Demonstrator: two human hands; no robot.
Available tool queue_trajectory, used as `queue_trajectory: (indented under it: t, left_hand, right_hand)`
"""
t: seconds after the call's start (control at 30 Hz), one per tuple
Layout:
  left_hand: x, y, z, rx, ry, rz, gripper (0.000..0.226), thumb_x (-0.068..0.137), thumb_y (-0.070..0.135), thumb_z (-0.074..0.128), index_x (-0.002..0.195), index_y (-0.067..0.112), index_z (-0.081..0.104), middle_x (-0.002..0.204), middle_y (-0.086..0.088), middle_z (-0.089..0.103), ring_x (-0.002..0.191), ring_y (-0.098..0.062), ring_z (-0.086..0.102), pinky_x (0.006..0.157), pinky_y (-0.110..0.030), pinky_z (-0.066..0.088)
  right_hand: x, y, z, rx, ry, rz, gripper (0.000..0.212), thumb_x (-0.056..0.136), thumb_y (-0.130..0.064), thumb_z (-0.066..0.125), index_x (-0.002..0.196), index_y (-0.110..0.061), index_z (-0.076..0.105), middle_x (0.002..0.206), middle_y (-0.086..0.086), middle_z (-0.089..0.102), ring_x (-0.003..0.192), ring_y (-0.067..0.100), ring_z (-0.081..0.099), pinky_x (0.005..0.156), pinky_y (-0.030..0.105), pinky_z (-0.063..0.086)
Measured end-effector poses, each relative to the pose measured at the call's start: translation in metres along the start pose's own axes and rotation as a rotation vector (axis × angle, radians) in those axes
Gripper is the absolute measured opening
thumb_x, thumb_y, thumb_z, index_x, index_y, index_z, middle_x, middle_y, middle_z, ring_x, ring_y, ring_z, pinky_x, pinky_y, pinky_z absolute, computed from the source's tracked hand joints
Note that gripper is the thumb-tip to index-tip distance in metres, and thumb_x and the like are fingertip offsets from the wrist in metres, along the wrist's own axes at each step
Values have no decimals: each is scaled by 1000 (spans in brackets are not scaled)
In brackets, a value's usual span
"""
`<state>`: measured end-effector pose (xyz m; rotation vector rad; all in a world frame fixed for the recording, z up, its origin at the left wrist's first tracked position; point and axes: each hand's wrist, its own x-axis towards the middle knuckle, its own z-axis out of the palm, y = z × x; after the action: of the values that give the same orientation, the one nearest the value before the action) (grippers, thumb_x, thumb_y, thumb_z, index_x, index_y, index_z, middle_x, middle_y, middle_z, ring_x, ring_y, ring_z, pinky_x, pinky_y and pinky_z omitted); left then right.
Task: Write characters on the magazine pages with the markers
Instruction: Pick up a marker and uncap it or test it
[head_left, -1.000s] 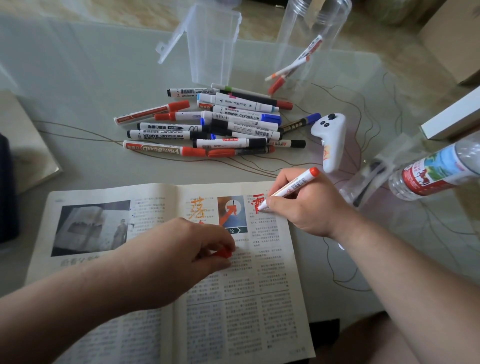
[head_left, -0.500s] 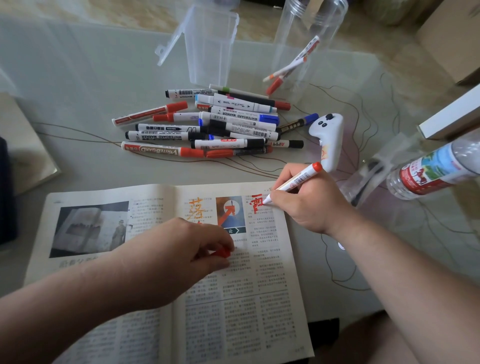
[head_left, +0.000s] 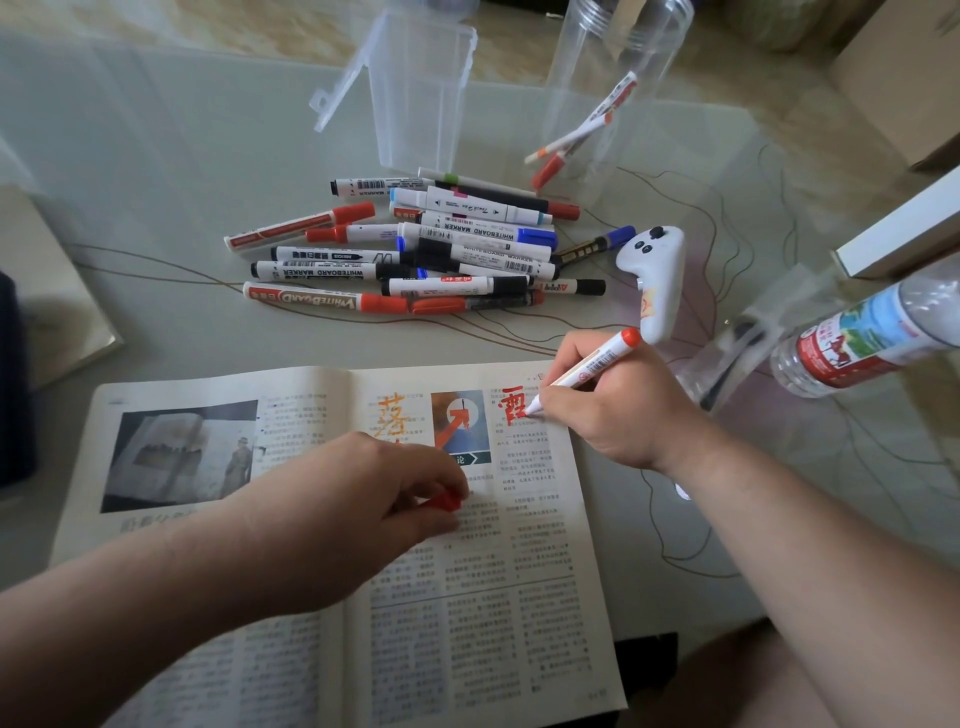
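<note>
Though its barrel is white, the marker (head_left: 596, 362) has a red end.

One head-worn wide-angle view — looking forward and down, close over the magazine (head_left: 322, 613) on the table (head_left: 156, 156).

soft daylight | mild glare on tabletop | edges warped, blurred

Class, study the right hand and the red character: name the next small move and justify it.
Probably another short stroke on the right side of the red character: the right hand holds the red marker with its tip touching there, and it looks unfinished.
</note>
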<state>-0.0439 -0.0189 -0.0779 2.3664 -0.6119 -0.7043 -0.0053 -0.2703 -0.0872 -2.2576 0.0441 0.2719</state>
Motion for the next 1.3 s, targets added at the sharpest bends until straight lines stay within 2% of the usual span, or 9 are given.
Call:
queue_trajectory:
  t: [0.13,0.3,0.47,0.57,0.63,0.7,0.87,1.17,1.3]
  left_hand:
    - [-1,3,-1,-1,2,-12,15,92,50,62,107,49,61,92,32,69,84,11,61,77,-11,48]
    - [-2,6,-3,2,-9,-30,15,92,50,60,107,51,59,93,32,69,85,10,62,81,-17,51]
    - [-3,8,-4,-18,-7,-73,12,91,49,63,104,50,62,90,33,69,83,12,62,79,-15,52]
    - [-3,9,-4,-93,32,-127,9,88,44,70,94,46,65,83,37,67,78,12,64,72,-6,47]
    - [-3,10,-6,-181,69,-154,19,84,39,76,94,44,61,80,33,68,72,7,67,75,-15,52]
    - [-2,12,-10,-312,137,-184,27,79,30,82,95,38,62,79,23,73,68,0,70,76,-26,58]
    - [-5,22,-21,-517,292,-201,20,73,16,87,84,21,71,72,9,76,63,-8,72,64,-15,55]
    - [-17,34,-25,-501,283,-126,15,77,20,83,86,28,76,71,13,75,66,-3,72,66,-11,53]
    - [-22,36,-25,-455,283,-26,5,78,33,78,83,34,77,69,12,74,64,-4,70,65,-16,55]
  right_hand:
    - [-3,-3,1,30,-85,-11,18,75,-8,83,67,-8,67,57,-6,60,51,4,49,50,16,37]
    - [-2,-1,0,51,-34,-5,16,76,-8,81,68,-8,66,61,6,65,52,8,50,50,20,38]
    - [-1,-2,-5,-8,-22,27,17,70,-18,74,65,-7,61,53,-5,58,50,5,48,49,18,36]
    - [-2,-7,-11,148,-10,-4,13,74,-13,70,67,-6,61,54,5,57,52,10,47,50,21,35]
    - [-6,-13,-12,269,-18,-48,12,73,-15,69,71,-4,64,62,17,63,58,15,54,55,24,41]
    - [-13,-21,-11,416,-64,-81,10,76,-13,69,73,-3,65,62,16,65,59,19,58,55,21,44]
    - [-31,-41,-8,752,-206,-133,8,79,-5,67,75,-10,70,59,15,62,56,22,59,51,18,42]
    - [-44,-53,-5,684,-204,-151,3,81,-8,69,79,-8,71,66,18,66,59,23,61,55,19,45]
    - [-53,-56,-2,604,-256,-170,9,79,-11,81,81,-7,73,68,7,70,64,18,65,60,25,50]
